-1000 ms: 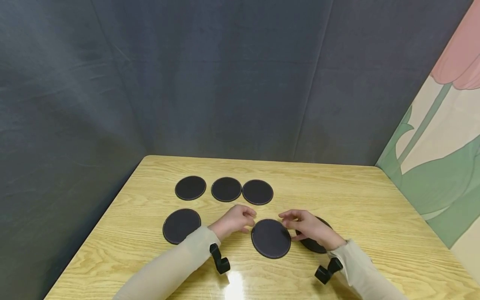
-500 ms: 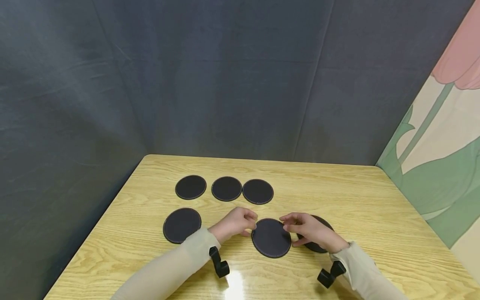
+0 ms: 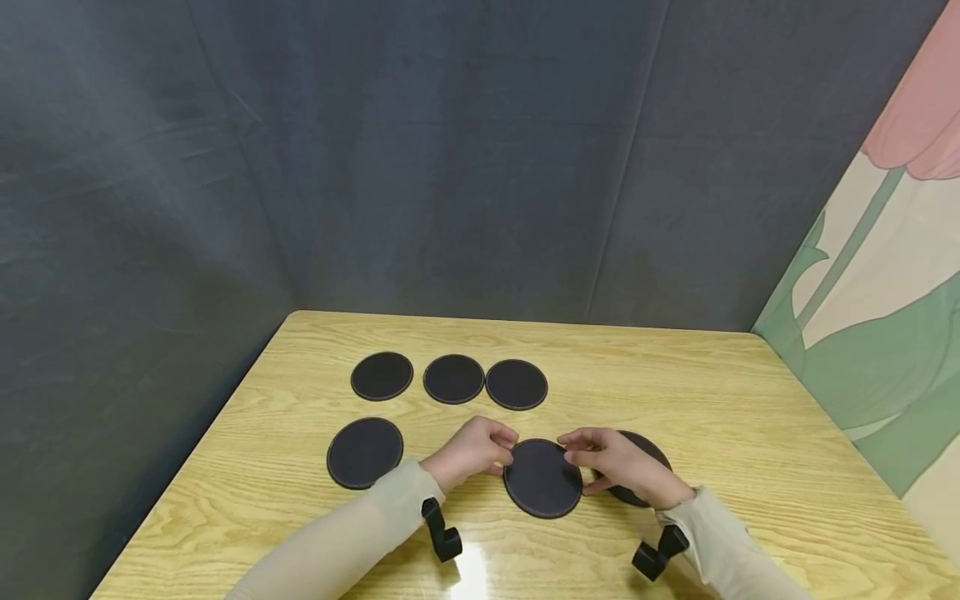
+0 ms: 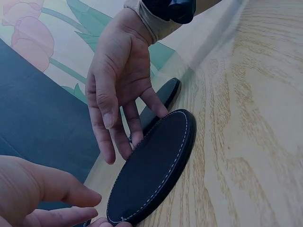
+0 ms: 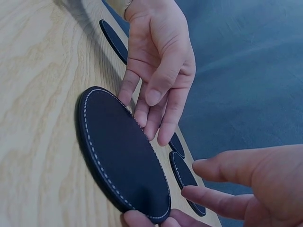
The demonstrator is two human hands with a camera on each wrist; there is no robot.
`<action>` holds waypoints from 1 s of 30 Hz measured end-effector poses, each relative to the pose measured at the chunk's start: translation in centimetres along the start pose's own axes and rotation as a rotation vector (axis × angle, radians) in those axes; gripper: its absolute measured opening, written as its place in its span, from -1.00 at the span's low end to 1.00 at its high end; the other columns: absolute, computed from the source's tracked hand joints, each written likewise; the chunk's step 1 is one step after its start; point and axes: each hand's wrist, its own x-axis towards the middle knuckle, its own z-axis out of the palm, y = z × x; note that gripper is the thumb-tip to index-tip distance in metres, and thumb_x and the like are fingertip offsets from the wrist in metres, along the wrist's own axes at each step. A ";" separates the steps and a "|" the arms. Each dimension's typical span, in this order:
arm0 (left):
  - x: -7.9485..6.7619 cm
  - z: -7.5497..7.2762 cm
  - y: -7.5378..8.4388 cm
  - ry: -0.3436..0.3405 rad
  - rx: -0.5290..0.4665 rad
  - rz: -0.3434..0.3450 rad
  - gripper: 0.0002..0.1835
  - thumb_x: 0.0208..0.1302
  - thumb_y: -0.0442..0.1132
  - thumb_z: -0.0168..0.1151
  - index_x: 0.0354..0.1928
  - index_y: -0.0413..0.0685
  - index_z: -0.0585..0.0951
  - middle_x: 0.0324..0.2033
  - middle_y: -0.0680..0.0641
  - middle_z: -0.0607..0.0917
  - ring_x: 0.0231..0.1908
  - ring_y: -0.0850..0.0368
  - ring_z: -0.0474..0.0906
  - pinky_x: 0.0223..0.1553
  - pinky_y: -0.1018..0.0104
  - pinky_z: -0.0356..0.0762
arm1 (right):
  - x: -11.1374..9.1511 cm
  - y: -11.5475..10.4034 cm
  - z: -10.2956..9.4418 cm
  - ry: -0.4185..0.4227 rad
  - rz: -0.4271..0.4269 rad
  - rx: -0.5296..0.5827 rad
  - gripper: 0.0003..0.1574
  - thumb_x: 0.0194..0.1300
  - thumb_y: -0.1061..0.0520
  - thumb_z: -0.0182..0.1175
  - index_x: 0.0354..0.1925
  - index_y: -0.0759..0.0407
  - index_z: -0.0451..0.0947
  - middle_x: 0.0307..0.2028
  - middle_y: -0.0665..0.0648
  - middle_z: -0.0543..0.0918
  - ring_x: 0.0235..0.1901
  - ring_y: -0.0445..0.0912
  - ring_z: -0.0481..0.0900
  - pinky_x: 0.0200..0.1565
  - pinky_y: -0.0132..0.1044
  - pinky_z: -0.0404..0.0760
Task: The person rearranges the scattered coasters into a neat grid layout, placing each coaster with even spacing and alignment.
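Note:
A round black coaster point(image 3: 543, 479) with pale edge stitching lies flat on the table between my two hands. My left hand point(image 3: 474, 450) touches its left edge with loosely bent fingers, the thumb held clear above. On the opposite side my right hand point(image 3: 619, 462) rests its fingertips against the right edge, its thumb also raised. Both wrist views show fingertips low along the rim of the coaster point(image 4: 150, 168), which looks thick there. Partly behind my right hand lies another black coaster point(image 3: 651, 450).
Three similar coasters form a back row: left coaster point(image 3: 382, 376), middle coaster point(image 3: 453, 379) and right coaster point(image 3: 517, 384), the last two touching. One more coaster point(image 3: 364, 452) lies front left, near my left sleeve. A dark curtain point(image 3: 450, 167) hangs behind the wooden table point(image 3: 712, 383).
My left hand has shifted slightly right, up to the middle coaster's edge. My right thumb has moved a little over its right rim. The coasters look almost unmoved.

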 end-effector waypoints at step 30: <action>1.0 -0.9 -0.8 0.075 -0.078 -0.009 -0.56 -0.04 -0.65 0.24 -0.01 -0.40 0.62 -0.33 -0.12 0.61 -0.50 0.21 0.49 -0.50 0.42 0.58 | 1.1 -1.1 0.6 0.055 -0.032 -0.031 -0.43 0.36 0.19 0.16 0.25 0.42 0.35 0.08 0.41 0.43 -0.25 -0.06 0.61 -0.35 -0.12 0.73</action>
